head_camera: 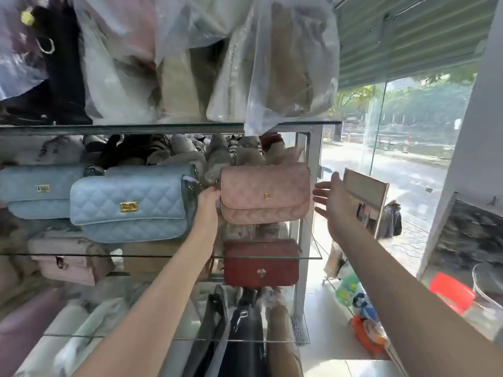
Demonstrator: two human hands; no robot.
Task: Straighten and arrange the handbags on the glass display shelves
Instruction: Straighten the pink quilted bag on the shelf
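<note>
A pink quilted handbag is held up at the right end of the middle glass shelf. My left hand grips its left edge. My right hand is open, fingers spread, just right of the bag and apart from it. To the left stands a light blue quilted handbag with a gold clasp, and a second light blue bag behind it at the far left. A dark red bag sits on the shelf below the pink one.
The top glass shelf carries bags wrapped in clear plastic that hang over its edge. A pale pink bag sits lower left. The metal shelf post stands right of the pink bag. A glass shopfront and a red stool are at right.
</note>
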